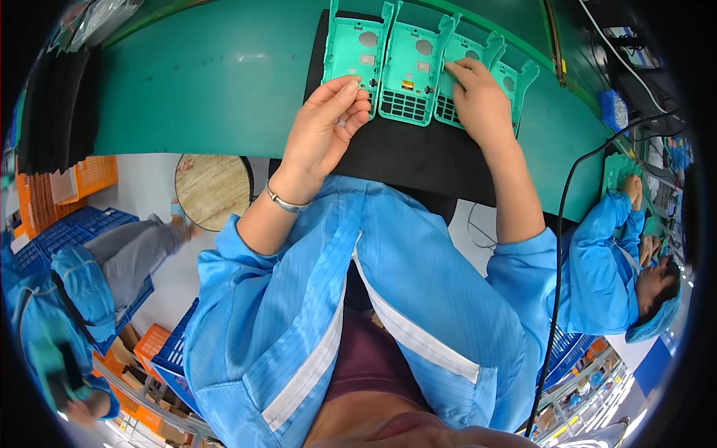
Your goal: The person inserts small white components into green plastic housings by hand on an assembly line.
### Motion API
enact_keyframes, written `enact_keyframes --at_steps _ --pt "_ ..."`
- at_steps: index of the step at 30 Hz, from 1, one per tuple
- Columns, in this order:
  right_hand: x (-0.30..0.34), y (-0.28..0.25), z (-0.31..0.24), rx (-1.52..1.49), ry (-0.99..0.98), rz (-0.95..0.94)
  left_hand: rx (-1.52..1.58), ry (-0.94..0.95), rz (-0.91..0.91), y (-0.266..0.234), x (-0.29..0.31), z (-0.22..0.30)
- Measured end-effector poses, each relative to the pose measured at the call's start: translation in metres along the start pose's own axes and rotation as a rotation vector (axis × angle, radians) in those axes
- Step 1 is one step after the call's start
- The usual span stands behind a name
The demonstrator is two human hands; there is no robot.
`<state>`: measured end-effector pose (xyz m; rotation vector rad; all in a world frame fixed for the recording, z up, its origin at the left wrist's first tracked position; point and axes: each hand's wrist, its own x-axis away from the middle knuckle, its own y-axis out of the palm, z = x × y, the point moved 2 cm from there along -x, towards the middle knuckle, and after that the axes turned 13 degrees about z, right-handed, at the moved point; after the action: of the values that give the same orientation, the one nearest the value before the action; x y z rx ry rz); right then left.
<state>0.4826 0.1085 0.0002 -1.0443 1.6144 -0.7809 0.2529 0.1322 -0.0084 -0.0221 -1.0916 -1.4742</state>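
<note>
Several green plastic device housings, with keypad openings at their near ends, lie in a row on a black mat. My left hand is over the near end of the leftmost housing, thumb and index finger pinched together; whatever is between them is too small to make out. The second housing lies between my hands, a small yellow label inside it. My right hand reaches over the third housing, its bent fingers apart and touching the inside. It partly covers the rightmost housing.
The green bench extends to both sides. Black sheets hang at its left end. A black cable runs down on the right. A round stool and orange crates stand at left. Co-workers are at left and right.
</note>
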Motion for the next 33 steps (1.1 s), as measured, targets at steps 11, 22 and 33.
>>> enact_keyframes --at_steps 11,22,33 --pt "0.005 -0.026 -0.074 -0.662 0.258 -0.028 0.042 -0.083 -0.003 -0.001 0.009 0.008" --pt "-0.012 -0.015 -0.101 -0.809 0.389 -0.177 0.028 -0.018 -0.062 -0.002 0.002 0.001" --pt "-0.050 0.032 -0.066 -0.295 0.425 -0.258 -0.049 0.040 -0.045 -0.019 0.007 0.024"
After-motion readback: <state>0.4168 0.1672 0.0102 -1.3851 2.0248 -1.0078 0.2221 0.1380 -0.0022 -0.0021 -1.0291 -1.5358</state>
